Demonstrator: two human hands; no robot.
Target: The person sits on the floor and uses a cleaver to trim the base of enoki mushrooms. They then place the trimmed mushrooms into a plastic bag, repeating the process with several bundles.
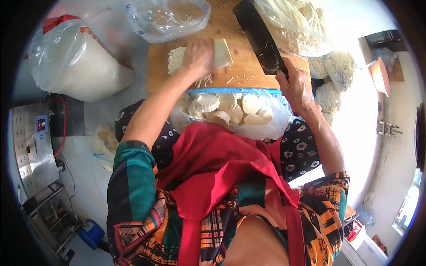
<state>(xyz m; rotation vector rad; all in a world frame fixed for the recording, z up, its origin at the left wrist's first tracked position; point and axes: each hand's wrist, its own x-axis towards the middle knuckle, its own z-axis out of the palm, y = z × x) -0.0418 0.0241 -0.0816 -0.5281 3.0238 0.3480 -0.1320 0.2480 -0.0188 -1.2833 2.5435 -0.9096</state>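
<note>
Enoki mushrooms [176, 60] lie as a bundle on a wooden cutting board [159, 78], caps to the left and the pale cut base to the right. Over the middle of this bundle my left hand [199, 56] is closed, gripping it against the board. My right hand [297, 84] holds a dark-bladed cleaver [258, 36] by its handle, the blade slanting up and left over the board's right part. Loose enoki strands [229, 80] are scattered near the board's front edge. Below that edge, a clear plastic bag [279, 124] holds many cut-off round mushroom bases [228, 103].
An open plastic bag [168, 25] with a few strands sits at the board's back left. A bag of enoki [299, 26] lies at the back right, with several more packs [339, 69] beside the board. A large full white sack [83, 63] stands to the left.
</note>
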